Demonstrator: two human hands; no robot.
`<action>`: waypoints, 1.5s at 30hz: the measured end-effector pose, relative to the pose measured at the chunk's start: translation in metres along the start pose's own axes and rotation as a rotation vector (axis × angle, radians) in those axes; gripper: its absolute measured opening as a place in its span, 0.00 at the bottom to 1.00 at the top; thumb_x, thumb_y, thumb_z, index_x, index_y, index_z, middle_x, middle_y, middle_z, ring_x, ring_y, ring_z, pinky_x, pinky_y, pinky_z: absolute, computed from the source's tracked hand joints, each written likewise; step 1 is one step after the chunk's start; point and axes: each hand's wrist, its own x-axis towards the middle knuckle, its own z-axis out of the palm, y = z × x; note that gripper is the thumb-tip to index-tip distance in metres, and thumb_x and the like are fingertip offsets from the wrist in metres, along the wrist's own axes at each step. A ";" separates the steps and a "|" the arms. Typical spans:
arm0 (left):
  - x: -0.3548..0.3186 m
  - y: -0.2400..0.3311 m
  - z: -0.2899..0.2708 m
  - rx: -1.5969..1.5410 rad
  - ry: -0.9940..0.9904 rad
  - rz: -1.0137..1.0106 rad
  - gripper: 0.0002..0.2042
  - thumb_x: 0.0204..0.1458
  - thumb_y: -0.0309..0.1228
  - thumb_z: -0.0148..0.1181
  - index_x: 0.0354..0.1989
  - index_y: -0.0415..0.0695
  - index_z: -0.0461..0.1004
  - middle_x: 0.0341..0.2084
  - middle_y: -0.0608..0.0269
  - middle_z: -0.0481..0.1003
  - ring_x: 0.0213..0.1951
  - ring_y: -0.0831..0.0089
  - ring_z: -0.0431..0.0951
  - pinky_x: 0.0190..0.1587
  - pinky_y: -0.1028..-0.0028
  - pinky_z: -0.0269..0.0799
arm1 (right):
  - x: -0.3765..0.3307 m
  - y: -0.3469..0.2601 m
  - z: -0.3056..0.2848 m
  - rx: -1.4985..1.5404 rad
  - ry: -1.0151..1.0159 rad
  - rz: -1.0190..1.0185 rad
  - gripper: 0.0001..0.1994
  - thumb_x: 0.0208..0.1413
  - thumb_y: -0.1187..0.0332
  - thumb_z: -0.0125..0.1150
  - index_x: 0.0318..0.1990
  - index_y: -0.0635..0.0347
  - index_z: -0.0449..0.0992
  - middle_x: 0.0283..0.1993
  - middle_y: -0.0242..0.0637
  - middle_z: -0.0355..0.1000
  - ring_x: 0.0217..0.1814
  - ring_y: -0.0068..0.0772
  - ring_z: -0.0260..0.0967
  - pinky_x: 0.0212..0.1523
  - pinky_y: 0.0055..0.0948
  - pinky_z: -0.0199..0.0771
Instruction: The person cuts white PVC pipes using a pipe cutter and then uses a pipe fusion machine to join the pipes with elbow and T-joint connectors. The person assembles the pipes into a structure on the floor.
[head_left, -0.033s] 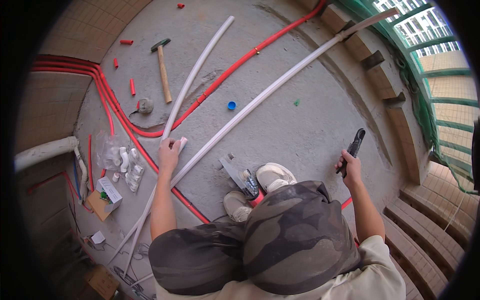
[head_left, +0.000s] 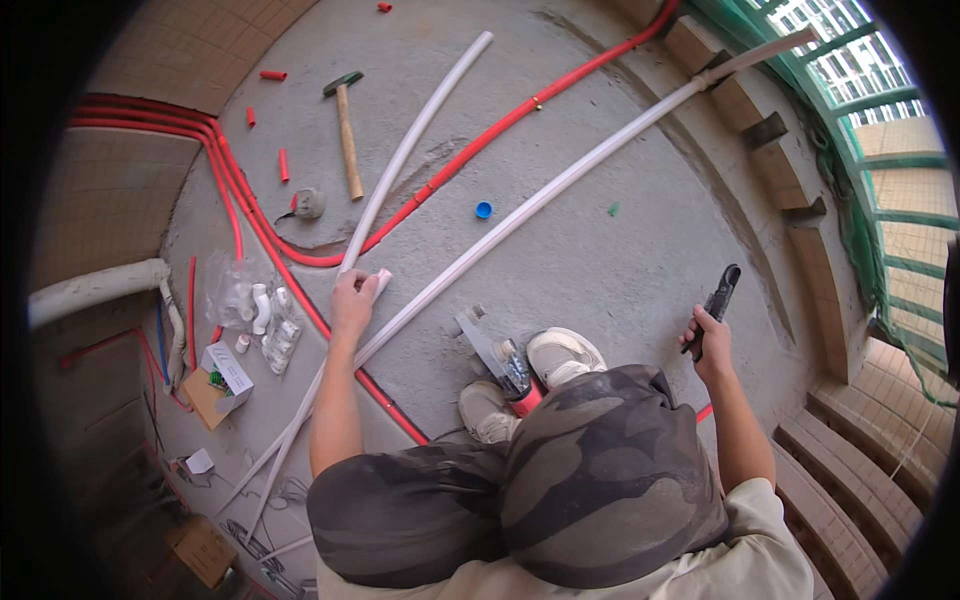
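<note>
My left hand (head_left: 352, 305) is closed round a short white plastic pipe (head_left: 383, 280), whose pinkish cut end shows beyond the fingers. A long white pipe (head_left: 420, 125) runs up to the same hand; whether the fingers grip it too is hidden. My right hand (head_left: 708, 338), out to the right above the floor, grips a black hand tool (head_left: 724, 290) with a curved head, resembling a pipe cutter. Between my shoes sits a pipe fusion welder (head_left: 505, 365) with a flat metal plate and a red body. Another long white pipe (head_left: 560, 185) crosses the floor diagonally.
Red conduit (head_left: 480, 145) curves across the concrete. A hammer (head_left: 349, 140), a grey tape measure (head_left: 308, 204) and a blue cap (head_left: 484, 210) lie ahead. White pipe fittings (head_left: 281, 335) and an open carton (head_left: 226, 380) are left. Green netting and railings (head_left: 880, 160) border the right.
The whole scene has shifted slightly to the right in the picture. Both hands keep their holds.
</note>
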 end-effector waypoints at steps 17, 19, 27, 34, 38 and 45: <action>0.046 -0.066 -0.019 0.234 0.005 0.033 0.16 0.46 0.22 0.59 0.46 0.37 0.76 0.44 0.45 0.75 0.49 0.46 0.76 0.54 0.56 0.73 | -0.005 0.013 0.031 -0.198 -0.022 -0.045 0.11 0.61 0.67 0.62 0.29 0.58 0.68 0.23 0.32 0.66 0.20 0.28 0.65 0.26 0.35 0.74; 0.058 -0.057 -0.013 0.383 0.067 0.176 0.15 0.46 0.23 0.57 0.44 0.38 0.76 0.44 0.42 0.75 0.49 0.42 0.75 0.53 0.53 0.73 | -0.006 0.018 0.024 -0.232 -0.033 -0.094 0.11 0.60 0.68 0.61 0.27 0.57 0.68 0.20 0.31 0.65 0.19 0.27 0.65 0.24 0.33 0.72; 0.012 -0.004 -0.052 0.068 0.053 0.015 0.04 0.37 0.16 0.47 0.22 0.36 0.65 0.16 0.64 0.64 0.21 0.71 0.66 0.24 0.66 0.61 | -0.021 0.033 0.000 -0.466 0.040 -0.163 0.12 0.56 0.62 0.65 0.32 0.62 0.72 0.23 0.35 0.69 0.24 0.31 0.69 0.29 0.37 0.70; -0.066 0.179 -0.045 -0.039 -0.725 -0.120 0.05 0.33 0.15 0.48 0.19 0.38 0.67 0.15 0.66 0.65 0.15 0.75 0.65 0.15 0.73 0.60 | -0.040 0.063 0.010 -0.570 0.045 -0.156 0.16 0.55 0.58 0.66 0.37 0.65 0.75 0.28 0.42 0.73 0.34 0.37 0.71 0.38 0.40 0.71; -0.063 0.206 0.009 -0.043 -0.835 -0.086 0.06 0.36 0.14 0.51 0.21 0.38 0.68 0.14 0.65 0.65 0.14 0.74 0.66 0.15 0.72 0.59 | -0.036 0.072 0.033 -0.487 -0.021 -0.123 0.17 0.54 0.57 0.66 0.38 0.64 0.75 0.29 0.43 0.73 0.34 0.37 0.71 0.38 0.39 0.71; -0.073 0.211 0.115 -0.128 -0.852 -0.162 0.04 0.39 0.15 0.54 0.22 0.36 0.71 0.13 0.62 0.69 0.15 0.71 0.69 0.17 0.69 0.60 | -0.026 0.089 0.033 -0.560 0.068 -0.300 0.17 0.55 0.58 0.66 0.41 0.63 0.75 0.30 0.45 0.74 0.34 0.46 0.73 0.39 0.43 0.71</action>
